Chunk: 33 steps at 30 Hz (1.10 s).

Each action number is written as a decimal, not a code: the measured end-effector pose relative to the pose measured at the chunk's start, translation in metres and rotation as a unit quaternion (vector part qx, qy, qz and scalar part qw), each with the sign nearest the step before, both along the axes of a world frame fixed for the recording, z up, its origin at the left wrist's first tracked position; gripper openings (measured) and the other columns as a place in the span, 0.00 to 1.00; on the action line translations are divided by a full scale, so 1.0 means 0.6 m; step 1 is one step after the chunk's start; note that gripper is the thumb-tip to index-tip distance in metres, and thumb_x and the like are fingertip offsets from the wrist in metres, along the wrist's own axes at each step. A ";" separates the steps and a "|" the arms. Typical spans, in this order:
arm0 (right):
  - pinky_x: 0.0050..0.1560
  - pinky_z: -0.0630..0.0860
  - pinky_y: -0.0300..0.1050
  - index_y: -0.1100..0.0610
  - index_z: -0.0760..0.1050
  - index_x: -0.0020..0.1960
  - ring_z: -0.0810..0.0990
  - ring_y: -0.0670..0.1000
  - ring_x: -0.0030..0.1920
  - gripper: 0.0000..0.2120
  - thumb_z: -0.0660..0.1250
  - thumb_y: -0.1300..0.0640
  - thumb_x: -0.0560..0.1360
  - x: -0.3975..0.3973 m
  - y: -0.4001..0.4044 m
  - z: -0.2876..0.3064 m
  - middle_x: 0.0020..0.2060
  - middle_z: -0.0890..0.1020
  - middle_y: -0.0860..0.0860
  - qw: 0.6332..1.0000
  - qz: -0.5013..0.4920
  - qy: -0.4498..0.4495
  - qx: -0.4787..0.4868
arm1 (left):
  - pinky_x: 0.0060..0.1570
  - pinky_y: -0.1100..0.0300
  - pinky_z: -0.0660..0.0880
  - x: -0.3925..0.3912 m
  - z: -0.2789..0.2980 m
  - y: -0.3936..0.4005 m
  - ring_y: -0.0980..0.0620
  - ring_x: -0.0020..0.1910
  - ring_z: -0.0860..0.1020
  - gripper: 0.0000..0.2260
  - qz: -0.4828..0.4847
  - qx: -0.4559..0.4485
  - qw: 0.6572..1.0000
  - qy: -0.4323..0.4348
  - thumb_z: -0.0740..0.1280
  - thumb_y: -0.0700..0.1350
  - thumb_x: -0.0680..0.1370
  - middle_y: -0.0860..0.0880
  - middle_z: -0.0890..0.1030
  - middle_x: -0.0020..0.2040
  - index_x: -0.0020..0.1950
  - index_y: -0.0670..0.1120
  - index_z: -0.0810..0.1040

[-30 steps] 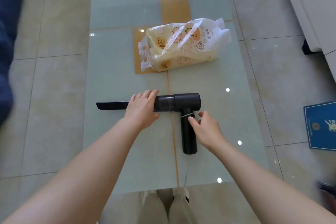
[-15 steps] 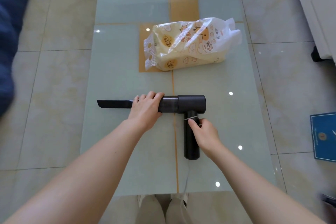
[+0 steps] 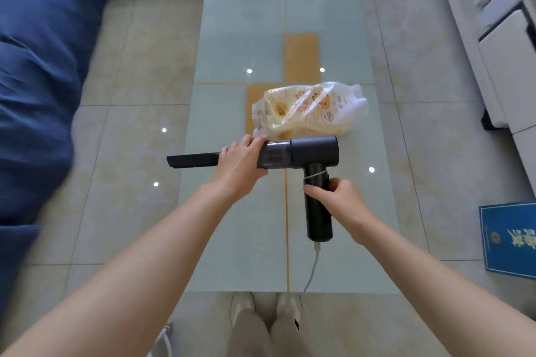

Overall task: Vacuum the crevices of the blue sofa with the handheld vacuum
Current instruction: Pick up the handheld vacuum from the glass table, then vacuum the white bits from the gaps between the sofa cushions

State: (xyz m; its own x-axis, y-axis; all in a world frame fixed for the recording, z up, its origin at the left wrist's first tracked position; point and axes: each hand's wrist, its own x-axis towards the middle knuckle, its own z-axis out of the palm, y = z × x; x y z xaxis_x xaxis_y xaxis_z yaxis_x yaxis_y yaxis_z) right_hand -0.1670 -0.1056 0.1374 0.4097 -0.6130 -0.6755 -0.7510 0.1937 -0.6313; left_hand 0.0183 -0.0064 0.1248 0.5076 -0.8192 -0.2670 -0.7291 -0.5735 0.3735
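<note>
The black handheld vacuum [image 3: 307, 155] is held above the glass table [image 3: 240, 43], its long crevice nozzle pointing left. My left hand [image 3: 242, 164] grips the barrel where the nozzle joins the clear dust cup. My right hand [image 3: 336, 197] grips the handle, which points down toward me. A white cable hangs from the handle's end. The blue sofa [image 3: 37, 90] fills the left edge, blurred, apart from the nozzle tip.
A yellow-printed plastic bag [image 3: 310, 109] lies on the table just behind the vacuum. White cabinets [image 3: 504, 61] stand at the right, and a blue booklet [image 3: 510, 238] lies on the tiled floor. My feet show below the table's near edge.
Both hands have lifted the vacuum off the table and my right hand has closed round the handle. The camera has tilted up, showing more of the sofa and the table's far end.
</note>
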 end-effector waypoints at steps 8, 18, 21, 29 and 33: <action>0.43 0.76 0.43 0.56 0.75 0.58 0.80 0.52 0.46 0.16 0.73 0.51 0.74 0.020 0.037 0.256 0.47 0.80 0.54 0.990 0.026 -0.131 0.043 | 0.61 0.48 0.70 0.015 0.251 0.081 0.46 0.58 0.74 0.27 0.071 -0.115 0.989 0.058 0.73 0.43 0.73 0.50 0.74 0.61 0.70 0.51 0.69; 0.40 0.81 0.54 0.61 0.70 0.57 0.80 0.60 0.32 0.13 0.70 0.62 0.75 0.080 0.142 0.468 0.36 0.80 0.60 0.952 0.096 -0.256 0.140 | 0.64 0.59 0.69 0.017 0.455 0.250 0.54 0.60 0.73 0.30 0.175 -0.263 0.949 0.000 0.75 0.39 0.70 0.52 0.75 0.63 0.70 0.49 0.71; 0.36 0.79 0.51 0.61 0.71 0.53 0.77 0.59 0.30 0.09 0.69 0.63 0.75 0.112 0.193 0.505 0.35 0.79 0.61 0.944 0.158 -0.256 0.133 | 0.63 0.64 0.68 0.016 0.483 0.326 0.56 0.60 0.73 0.30 0.221 -0.281 0.934 -0.018 0.75 0.39 0.71 0.52 0.75 0.63 0.71 0.49 0.71; 0.48 0.82 0.55 0.58 0.76 0.53 0.81 0.56 0.34 0.10 0.73 0.61 0.74 0.196 0.368 0.551 0.37 0.82 0.57 0.914 0.324 -0.207 0.129 | 0.64 0.70 0.66 0.008 0.496 0.540 0.59 0.61 0.72 0.29 0.346 -0.311 0.883 -0.063 0.76 0.39 0.71 0.54 0.76 0.64 0.70 0.49 0.72; 0.49 0.82 0.54 0.56 0.76 0.54 0.82 0.55 0.36 0.08 0.71 0.59 0.75 0.237 0.470 0.564 0.39 0.82 0.58 0.884 0.389 -0.207 0.154 | 0.62 0.74 0.65 0.017 0.508 0.652 0.59 0.60 0.73 0.27 0.402 -0.319 0.854 -0.081 0.76 0.39 0.71 0.57 0.76 0.62 0.68 0.48 0.73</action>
State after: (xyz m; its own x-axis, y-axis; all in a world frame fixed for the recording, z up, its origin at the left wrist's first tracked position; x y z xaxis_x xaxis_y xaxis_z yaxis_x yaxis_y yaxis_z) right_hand -0.0249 0.1766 0.4760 0.8778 0.1503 -0.4548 -0.4493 -0.0706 -0.8906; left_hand 0.0286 0.3846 0.4294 0.9630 -0.1400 0.2302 -0.2660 -0.6310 0.7287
